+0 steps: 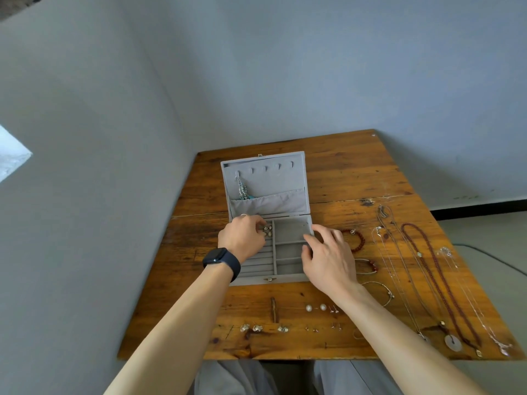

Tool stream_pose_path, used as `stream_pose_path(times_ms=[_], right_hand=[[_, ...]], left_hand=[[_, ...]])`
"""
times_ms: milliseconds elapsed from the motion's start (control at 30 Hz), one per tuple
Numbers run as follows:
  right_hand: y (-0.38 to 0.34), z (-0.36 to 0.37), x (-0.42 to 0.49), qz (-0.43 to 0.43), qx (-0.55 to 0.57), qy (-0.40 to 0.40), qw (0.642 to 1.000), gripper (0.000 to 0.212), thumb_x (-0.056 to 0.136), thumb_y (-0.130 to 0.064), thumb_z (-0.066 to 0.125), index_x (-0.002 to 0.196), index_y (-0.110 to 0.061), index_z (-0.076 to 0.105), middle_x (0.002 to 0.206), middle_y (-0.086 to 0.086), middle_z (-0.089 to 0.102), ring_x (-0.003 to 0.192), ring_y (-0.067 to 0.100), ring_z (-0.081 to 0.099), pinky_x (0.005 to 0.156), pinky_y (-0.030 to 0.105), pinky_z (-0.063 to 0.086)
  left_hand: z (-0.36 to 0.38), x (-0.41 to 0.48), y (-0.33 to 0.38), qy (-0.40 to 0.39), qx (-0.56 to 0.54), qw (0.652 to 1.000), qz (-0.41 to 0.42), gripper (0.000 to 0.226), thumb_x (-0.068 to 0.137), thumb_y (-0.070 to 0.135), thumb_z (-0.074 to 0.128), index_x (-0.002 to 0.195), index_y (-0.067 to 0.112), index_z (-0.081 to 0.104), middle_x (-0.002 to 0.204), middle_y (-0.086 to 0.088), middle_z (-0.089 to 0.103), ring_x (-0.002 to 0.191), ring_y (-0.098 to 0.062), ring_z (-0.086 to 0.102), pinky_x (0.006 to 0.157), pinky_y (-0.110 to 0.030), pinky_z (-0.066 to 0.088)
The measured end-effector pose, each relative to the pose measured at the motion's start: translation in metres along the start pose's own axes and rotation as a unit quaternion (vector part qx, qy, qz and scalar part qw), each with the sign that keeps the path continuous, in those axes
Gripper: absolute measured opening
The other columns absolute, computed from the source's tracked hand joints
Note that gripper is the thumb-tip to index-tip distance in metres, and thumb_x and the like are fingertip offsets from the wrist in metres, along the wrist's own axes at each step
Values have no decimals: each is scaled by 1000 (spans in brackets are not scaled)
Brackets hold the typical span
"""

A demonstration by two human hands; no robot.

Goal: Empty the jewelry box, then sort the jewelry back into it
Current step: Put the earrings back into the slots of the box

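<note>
Two plain grey-blue painted walls [256, 67] meet in a corner behind a worn orange-brown plank table [356, 172]. On the right, a black skirting strip [479, 207] edges the pale grey floor [490, 232], where a dark cable [496, 258] lies. The light is soft and even, and a bright white patch [11, 158] shows far left.

Plain home room — worn wooden table [328, 178], grey walls [285, 67].

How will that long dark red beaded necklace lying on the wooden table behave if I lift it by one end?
The long dark red beaded necklace lies in a loose curving loop, so it is probably floppy and will dangle. Its small beads suggest it is fairly light. Thin silver chains lie close beside it, so it might snag them.
</note>
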State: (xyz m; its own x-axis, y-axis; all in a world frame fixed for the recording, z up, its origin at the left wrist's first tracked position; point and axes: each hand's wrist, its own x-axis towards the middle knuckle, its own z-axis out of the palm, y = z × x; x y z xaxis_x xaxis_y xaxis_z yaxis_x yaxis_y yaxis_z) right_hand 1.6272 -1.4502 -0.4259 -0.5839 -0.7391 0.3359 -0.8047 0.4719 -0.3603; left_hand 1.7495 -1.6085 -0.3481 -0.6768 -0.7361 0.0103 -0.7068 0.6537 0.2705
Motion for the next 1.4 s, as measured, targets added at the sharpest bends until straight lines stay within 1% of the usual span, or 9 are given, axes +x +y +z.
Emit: stream_pose_path(times_ms=[133, 333, 567, 733, 933, 1067, 1200, 1267, 1400], right_hand=[[-3, -13, 1, -10, 6, -25, 1000, 33, 94, -30, 60, 126, -23, 67, 136, 2, 59, 123, 23, 51, 94, 38, 50], [-32, -40, -33, -72, 72, 3, 995, 27, 90, -27, 67, 116, -24, 73, 125, -2, 65, 117, 20, 54, 91, 38, 52], [-62, -36, -102, -112, 114, -57, 985, 27, 90, -39, 66, 115, -31, 71, 118, -15, 64, 117, 9, 51, 93, 31, 49], [-74, -23, -122, -114, 52, -81, 989, 28, 85, -46, 69, 111, -35, 73, 114, -17, 66, 115, 12, 50, 85, 34, 49], [-85, -21, -121, -124, 32, -82, 988, 17, 88, -43, 68, 102, -36, 75, 108, -16, 69, 111, 14, 52, 81, 33, 45], [-88, -28, -114, -124, 66, -96, 986, 15, 93, -36, 66, 106, -33, 72, 103, -15, 70, 107, 13, 55, 81, 31, 45], [-88, -37, -91, -95, 162, -120, 975, 15, 97, -33, 61, 110, -31, 67, 105, -15, 66, 103, 5, 54, 84, 23, 42], [-89, -40, -74, -92, 183, -113, 972, 15, 97, -30, 60, 110, -29, 67, 104, -15, 65, 100, 5, 56, 85, 22, 43], [-91, -39, -31, -84, 173, -109, 975, 17, 98, -24, 59, 114, -25, 67, 104, -11, 60, 93, 7, 58, 78, 16, 41]], left_hand=[[-10, -14, -3, 19, -37, 999, 4, 34, 90, 20, 53, 118, 34, 66, 109, 9, 67, 98, -19, 65, 72, -33, 56], [-15, -72, -20, 74, -93, 993, 22, 28, 94, 26, 53, 114, 42, 64, 104, 19, 61, 88, -6, 60, 62, -25, 51], [14, -163, -57, 67, -196, 978, -12, 28, 91, 28, 61, 114, 43, 66, 113, 22, 58, 103, 2, 56, 87, -23, 51], [41, -198, -65, 45, -183, 982, -22, 33, 88, 37, 62, 120, 46, 64, 111, 22, 50, 107, 2, 45, 89, -20, 43], [44, -197, -59, 58, -96, 994, 6, 29, 95, 50, 55, 122, 43, 66, 111, 13, 53, 104, -5, 44, 83, -25, 46], [41, -190, -64, 56, -146, 988, -8, 23, 96, 43, 57, 115, 38, 70, 108, 16, 60, 102, -2, 48, 81, -22, 44], [34, -183, -79, 100, -299, 945, -89, 12, 93, 36, 66, 102, 37, 73, 100, 25, 68, 95, 11, 58, 81, -9, 42], [29, -178, -87, 128, -400, 894, -156, 7, 89, 32, 71, 94, 37, 73, 94, 24, 71, 89, 12, 61, 75, -6, 43], [16, -170, -99, 143, -569, 773, -241, 10, 87, 22, 75, 94, 28, 75, 90, 6, 75, 71, -6, 70, 57, -21, 54]])
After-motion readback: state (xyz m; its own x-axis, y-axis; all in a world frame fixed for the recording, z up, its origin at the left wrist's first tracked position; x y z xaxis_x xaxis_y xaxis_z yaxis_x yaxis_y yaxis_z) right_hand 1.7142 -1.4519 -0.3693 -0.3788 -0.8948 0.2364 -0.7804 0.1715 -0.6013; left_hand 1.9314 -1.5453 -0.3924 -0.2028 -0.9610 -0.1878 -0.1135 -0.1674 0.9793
